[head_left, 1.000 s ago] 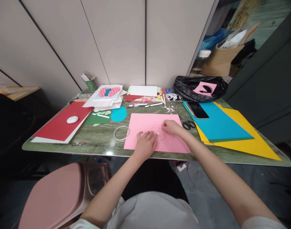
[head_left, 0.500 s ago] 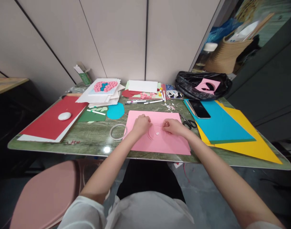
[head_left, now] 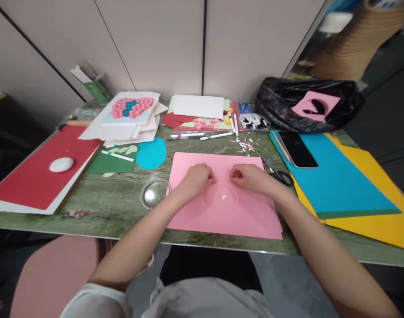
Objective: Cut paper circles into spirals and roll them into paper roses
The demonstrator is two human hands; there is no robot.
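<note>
Counter (head_left: 114, 210): pink sheet (head_left: 251, 214) is laid flat, apparently as support | Thin loop (head_left: 206, 196): on sheet, flanked at far edge by left hand (head_left: 198, 177) and right hand (head_left: 250, 177), seemingly for control | Grip, both: fingers curled; clamping cannot be told | Scissors (head_left: 283, 177): placed just beside sheet, presumably for reach

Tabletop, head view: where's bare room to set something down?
Best patch: front-left tabletop, bordered by the red sheet, green sheet and pale ring. A narrow strip also shows between the pink sheet and pens. Crowded: right side, with scissors, phone, blue and yellow sheets; back edge, with black bag.
</note>
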